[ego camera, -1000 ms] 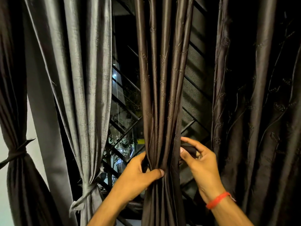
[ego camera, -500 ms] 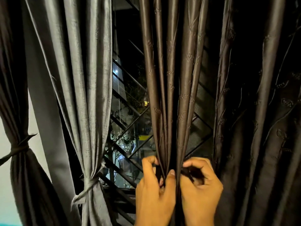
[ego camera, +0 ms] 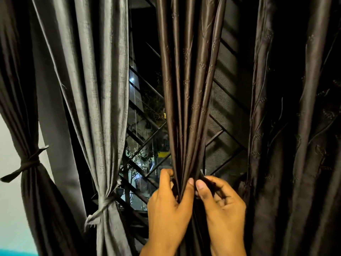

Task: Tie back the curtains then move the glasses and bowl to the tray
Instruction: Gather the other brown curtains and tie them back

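A dark brown curtain point(ego camera: 186, 93) hangs gathered into a narrow bunch in the middle. My left hand point(ego camera: 166, 209) grips the bunch from the left, thumb across its front. My right hand point(ego camera: 223, 204) sits just right of it, pinching a dark tie strip point(ego camera: 206, 179) between thumb and forefinger. Left of them, a grey curtain point(ego camera: 96, 89) is knotted with its own grey tie point(ego camera: 103, 204). At the far left a dark curtain point(ego camera: 22, 108) is bound by a dark tie point(ego camera: 29, 163). No glasses, bowl or tray are in view.
A loose dark patterned curtain point(ego camera: 295, 126) fills the right side. Behind the curtains is a window with a black metal grille point(ego camera: 145, 145) and night outside. A pale wall point(ego camera: 9, 182) shows at the far left.
My hands came together at the front of the gathered brown curtain. The right hand swung round from behind the bunch and now pinches the tie strip beside my left thumb.
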